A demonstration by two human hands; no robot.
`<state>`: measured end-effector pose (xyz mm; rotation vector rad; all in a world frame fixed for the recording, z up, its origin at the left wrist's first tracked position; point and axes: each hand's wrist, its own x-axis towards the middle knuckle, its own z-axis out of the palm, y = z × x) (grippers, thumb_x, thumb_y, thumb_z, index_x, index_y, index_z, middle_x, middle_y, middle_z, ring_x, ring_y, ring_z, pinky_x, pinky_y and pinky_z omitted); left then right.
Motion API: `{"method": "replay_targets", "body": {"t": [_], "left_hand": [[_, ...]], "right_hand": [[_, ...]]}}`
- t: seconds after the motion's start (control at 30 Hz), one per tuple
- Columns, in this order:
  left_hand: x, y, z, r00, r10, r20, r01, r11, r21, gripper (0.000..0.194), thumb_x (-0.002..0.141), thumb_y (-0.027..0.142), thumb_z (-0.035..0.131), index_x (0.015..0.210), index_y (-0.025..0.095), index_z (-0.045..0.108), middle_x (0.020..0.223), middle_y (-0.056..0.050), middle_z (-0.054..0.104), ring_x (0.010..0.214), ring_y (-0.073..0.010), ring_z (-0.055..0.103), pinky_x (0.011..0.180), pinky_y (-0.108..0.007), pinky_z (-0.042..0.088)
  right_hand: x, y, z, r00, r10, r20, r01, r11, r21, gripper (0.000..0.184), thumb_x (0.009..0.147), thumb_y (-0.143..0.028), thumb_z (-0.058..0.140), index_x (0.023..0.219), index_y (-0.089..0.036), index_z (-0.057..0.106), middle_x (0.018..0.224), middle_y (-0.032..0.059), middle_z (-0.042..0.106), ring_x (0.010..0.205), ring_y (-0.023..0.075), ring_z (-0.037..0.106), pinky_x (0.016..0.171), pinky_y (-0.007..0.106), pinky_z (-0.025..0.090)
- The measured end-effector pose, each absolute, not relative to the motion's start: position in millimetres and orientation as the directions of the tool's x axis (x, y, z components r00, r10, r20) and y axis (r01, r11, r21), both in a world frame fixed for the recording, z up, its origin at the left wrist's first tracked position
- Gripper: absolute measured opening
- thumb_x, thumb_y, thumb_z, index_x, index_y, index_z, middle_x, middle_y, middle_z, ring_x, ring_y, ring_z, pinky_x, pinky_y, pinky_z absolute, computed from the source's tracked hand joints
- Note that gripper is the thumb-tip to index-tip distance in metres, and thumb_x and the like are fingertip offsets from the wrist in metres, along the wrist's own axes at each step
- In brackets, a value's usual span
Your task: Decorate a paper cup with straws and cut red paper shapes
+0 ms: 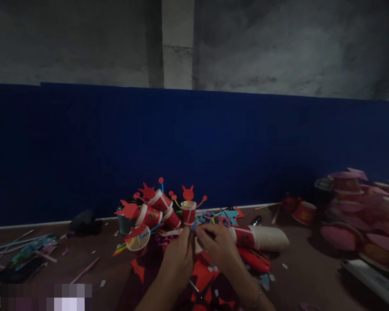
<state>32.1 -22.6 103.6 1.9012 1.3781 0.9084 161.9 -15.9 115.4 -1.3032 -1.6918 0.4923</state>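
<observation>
With our left hand (179, 250) we pinch a blue strip (193, 225) between the fingers (187, 232), our right hand (218, 244) curled just beside it, grip unclear; it's probably light, bendy, easily creased, best held by its edges.

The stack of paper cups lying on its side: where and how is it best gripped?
Probably around its ribbed white rims, from above: the stack lies sideways, this part is uncovered, and the right hand is near its red end.
</observation>
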Motion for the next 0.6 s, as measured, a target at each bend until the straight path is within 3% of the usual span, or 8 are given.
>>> {"method": "replay_targets", "body": {"t": [0.2, 0.33, 0.6], "left_hand": [[29.3, -21.5, 96.2, 0.227, 0.952, 0.204, 0.573, -0.300, 0.763, 0.037, 0.091, 0.039, 0.023, 0.112, 0.021, 0.047, 0.080, -0.008, 0.066, 0.072, -0.0231, 0.059, 0.061, -0.029, 0.030], [30.9, -23.6, 99.1, 0.226, 0.950, 0.215, 0.543, -0.306, 0.782, 0.037, 0.092, 0.039, 0.023, 0.108, 0.021, 0.049, 0.080, -0.008, 0.066, 0.072, -0.0227, 0.060, 0.061, -0.029, 0.032], [32.0, -21.2, 92.3, 0.228, 0.922, 0.313, 0.518, -0.387, 0.763, 0.039, 0.089, 0.032, 0.023, 0.108, 0.017, 0.054, 0.096, -0.017, 0.065, 0.085, -0.0288, 0.061, 0.075, -0.039, 0.041]], "right_hand": [[162.3, -15.6, 113.5, -0.020, 0.920, 0.392, 0.541, 0.339, -0.769, 0.041, 0.084, -0.044, 0.045, 0.060, -0.018, 0.065, 0.051, 0.0003, 0.059, 0.050, 0.0129, 0.050, 0.045, 0.022, 0.034], [162.1, -15.9, 114.5, -0.006, 0.918, 0.396, 0.545, 0.335, -0.768, 0.040, 0.082, -0.046, 0.047, 0.063, -0.018, 0.068, 0.053, 0.0010, 0.062, 0.052, 0.0141, 0.053, 0.046, 0.022, 0.035], [162.6, -18.6, 121.2, 0.011, 0.924, 0.381, 0.619, 0.293, -0.729, 0.034, 0.082, -0.041, 0.051, 0.063, -0.020, 0.069, 0.057, 0.0012, 0.065, 0.055, 0.0152, 0.056, 0.049, 0.023, 0.036]]}}
